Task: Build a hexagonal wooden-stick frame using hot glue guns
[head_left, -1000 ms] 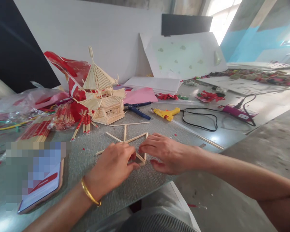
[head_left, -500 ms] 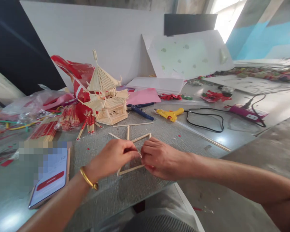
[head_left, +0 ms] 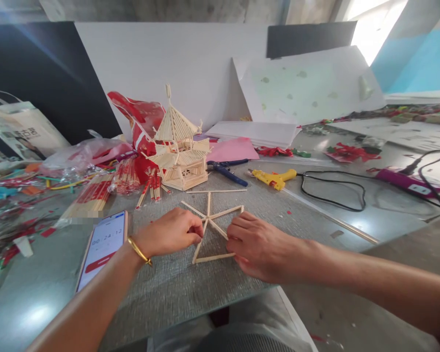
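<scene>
Grey textured tabletop [head_left: 161, 303], white board [head_left: 190, 68] behind, blue wall [head_left: 421, 63] beyond. The phone [head_left: 108, 239] reads 00:24:12; print on the bag [head_left: 33, 127] I can't make out. On the tabletop's near side lies a stick frame [head_left: 207, 218], left hand [head_left: 172, 230] and right hand [head_left: 262, 244] at it, fingers curled nearly closed; whether either grips it, I can't tell.

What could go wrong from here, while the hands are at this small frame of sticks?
The right hand covers part of the stick frame; pressing too hard there might bend or loosen its thin sticks. The black cord of the yellow glue gun lies looped on the table, so a reach that way could perhaps snag it and drag the gun. The phone lies close to the left hand and might be knocked.
</scene>
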Available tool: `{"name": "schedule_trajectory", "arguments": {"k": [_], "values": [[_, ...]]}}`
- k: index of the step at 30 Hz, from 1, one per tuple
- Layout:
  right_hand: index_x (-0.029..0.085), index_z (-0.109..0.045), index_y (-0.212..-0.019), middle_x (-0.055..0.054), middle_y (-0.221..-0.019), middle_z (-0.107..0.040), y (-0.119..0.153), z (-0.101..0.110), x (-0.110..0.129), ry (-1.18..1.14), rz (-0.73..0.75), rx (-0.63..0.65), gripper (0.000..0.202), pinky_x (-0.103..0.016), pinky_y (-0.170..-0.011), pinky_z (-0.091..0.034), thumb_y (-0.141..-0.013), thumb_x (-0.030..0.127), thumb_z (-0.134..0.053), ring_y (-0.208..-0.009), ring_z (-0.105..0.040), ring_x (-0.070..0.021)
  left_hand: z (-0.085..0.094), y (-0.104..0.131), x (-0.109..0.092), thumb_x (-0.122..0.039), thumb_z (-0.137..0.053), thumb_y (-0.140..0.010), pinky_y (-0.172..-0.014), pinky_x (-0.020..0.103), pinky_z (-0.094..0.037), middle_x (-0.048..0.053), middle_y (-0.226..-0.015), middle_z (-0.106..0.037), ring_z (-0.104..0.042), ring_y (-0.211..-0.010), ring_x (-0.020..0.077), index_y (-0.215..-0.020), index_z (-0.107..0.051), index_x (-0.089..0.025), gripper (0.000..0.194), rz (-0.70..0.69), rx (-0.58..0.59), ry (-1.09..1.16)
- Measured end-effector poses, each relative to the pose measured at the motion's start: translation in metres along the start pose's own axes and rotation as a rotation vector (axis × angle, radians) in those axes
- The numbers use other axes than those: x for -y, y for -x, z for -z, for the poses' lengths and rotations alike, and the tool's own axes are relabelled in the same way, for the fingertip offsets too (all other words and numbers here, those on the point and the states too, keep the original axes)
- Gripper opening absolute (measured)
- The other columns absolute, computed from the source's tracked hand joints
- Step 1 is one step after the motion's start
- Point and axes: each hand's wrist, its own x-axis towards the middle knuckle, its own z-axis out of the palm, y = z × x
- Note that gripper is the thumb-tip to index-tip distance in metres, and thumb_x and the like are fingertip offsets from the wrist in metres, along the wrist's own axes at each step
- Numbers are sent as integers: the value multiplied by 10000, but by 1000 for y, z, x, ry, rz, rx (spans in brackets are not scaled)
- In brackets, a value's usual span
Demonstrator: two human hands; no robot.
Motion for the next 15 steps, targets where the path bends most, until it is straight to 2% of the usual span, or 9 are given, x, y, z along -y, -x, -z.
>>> {"name": "schedule_trajectory", "arguments": {"k": [5, 8, 12, 15], "values": [[151, -539, -807, -55, -827, -549, 0, 1, -6, -69, 5, -24, 82, -330, -789, -353, -843, 198, -483, -792, -437, -170, -1, 0, -1, -221, -534, -734, -555, 232, -329, -12, -658, -670, -528, -569, 111, -760, -700, -187, 171, 3, -39, -9], [150, -533, -787, -50, -817, -544, 1, 1, -9, -90, 28, -23, 91, -318, -779, -357, -854, 188, -482, -783, -431, -160, -5, 1, -7, -221, -541, -738, -567, 236, -338, -8, -699, -685, -558, -609, 119, -755, -696, -190, 160, -39, -63, -18], [143, -564, -791, -54, -813, -550, 2, 3, -12, -102, 71, -23, 130, -312, -767, -363, -877, 178, -473, -785, -436, -158, -23, 1, -22, -169, -524, -742, -598, 252, -362, 7, -739, -684, -586, -676, 140, -717, -666, -179, 145, -138, -106, -72], [137, -587, -824, -62, -832, -561, 2, 3, -14, -133, 105, -15, 170, -309, -758, -369, -907, 170, -442, -790, -444, -160, -37, -1, -32, -140, -506, -757, -601, 268, -382, 23, -745, -673, -595, -682, 157, -690, -637, -170, 150, -158, -158, -139]]}}
